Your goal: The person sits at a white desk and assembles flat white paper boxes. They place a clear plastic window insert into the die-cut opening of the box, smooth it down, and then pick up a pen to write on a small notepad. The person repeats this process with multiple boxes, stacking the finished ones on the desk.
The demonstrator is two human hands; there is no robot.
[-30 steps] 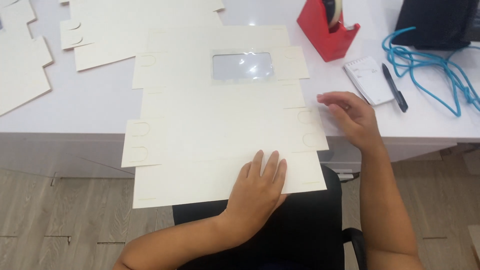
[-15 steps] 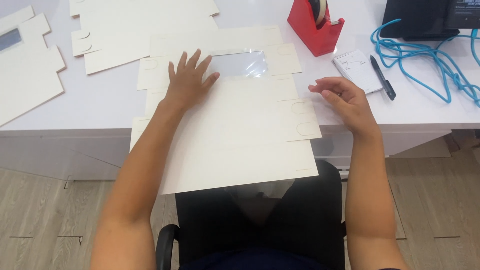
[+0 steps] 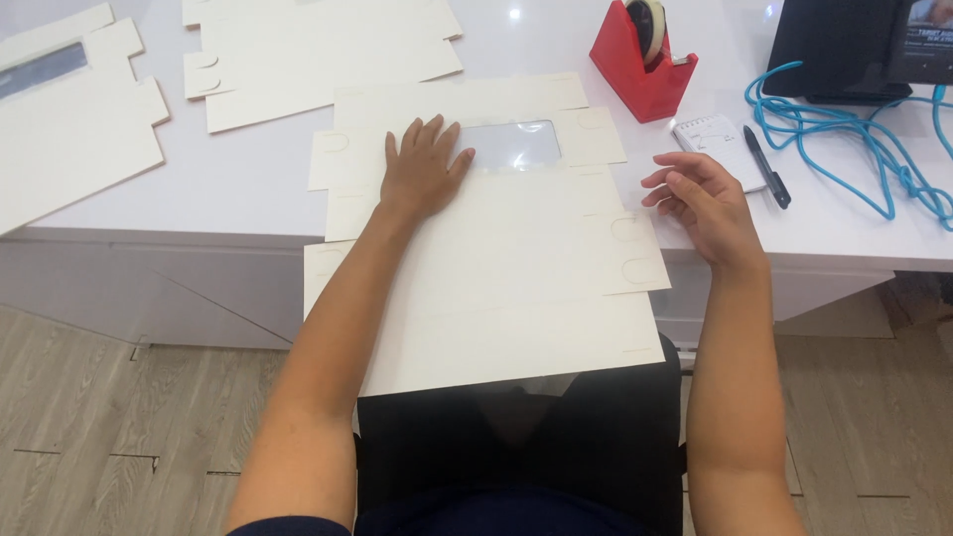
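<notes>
A flat cream cardboard box blank with a clear plastic window lies on the white table, its near part hanging over the table's front edge above my lap. My left hand rests flat on the blank, fingers spread, just left of the window. My right hand hovers at the blank's right edge with fingers loosely curled, holding nothing.
More flat cream blanks lie at the back and far left. A red tape dispenser, a small notepad with a black pen, a blue cable and a dark screen sit to the right.
My left hand moved from the blank's near edge up to beside the window. My right hand lifted off the blank's right side. The blank slid towards me.
</notes>
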